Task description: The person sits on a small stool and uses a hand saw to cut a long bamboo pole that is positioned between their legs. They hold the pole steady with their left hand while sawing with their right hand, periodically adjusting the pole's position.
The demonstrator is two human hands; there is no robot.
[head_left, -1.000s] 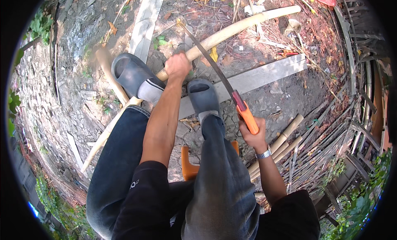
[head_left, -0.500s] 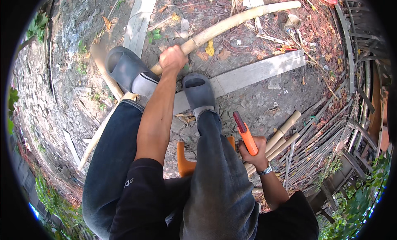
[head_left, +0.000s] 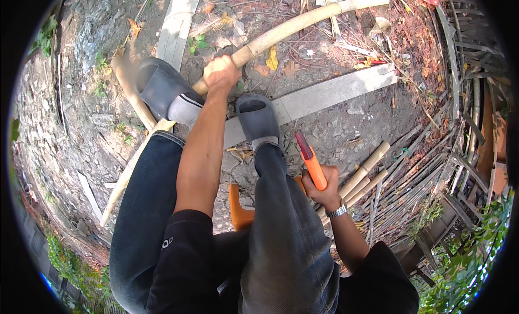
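A long pale bamboo pole [head_left: 303,27] runs from the upper right, past my left foot, down toward the lower left; part of it is hidden by my arm and leg. My left hand [head_left: 221,71] is wrapped round it between my two feet. At the right, beside my right knee, my right hand [head_left: 323,185] is closed on an orange-handled tool [head_left: 314,173] with a dark red front part pointing up and away. Its exact kind is unclear from this angle. The tool is apart from the pole.
Another thick pole [head_left: 132,95] crosses by my left slipper. Grey boards [head_left: 335,97] lie on the dirt. Cut bamboo lengths [head_left: 370,165] and a heap of thin sticks [head_left: 416,173] are at the right. An orange plastic stool [head_left: 238,211] shows beneath me.
My right hand and the orange-handled tool have moved slightly left and up. My left hand keeps its grip on the bamboo pole, and the whole view has shifted a little.
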